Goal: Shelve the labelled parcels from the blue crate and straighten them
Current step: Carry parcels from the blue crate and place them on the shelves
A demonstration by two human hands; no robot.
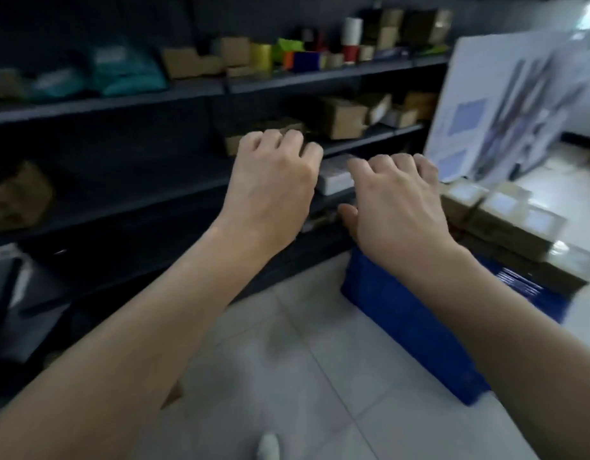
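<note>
A pale grey-white parcel (pixel 335 176) lies at the front of a dark shelf board (pixel 174 190), level with my hands. My left hand (pixel 273 184) covers its left end with the fingers curled over it. My right hand (pixel 395 204) covers the right end, fingers bent over the top and thumb below. The blue crate (pixel 406 323) stands on the floor under my right forearm. Several brown parcels with white labels (pixel 506 210) are stacked in it. The frame is blurred.
The dark shelving unit (pixel 320 74) holds brown boxes, teal bags, tape rolls and cups on its upper boards. More brown boxes (pixel 343 117) sit behind my hands. A white printed board (pixel 506 104) leans at the right. Pale floor tiles (pixel 287 376) lie below.
</note>
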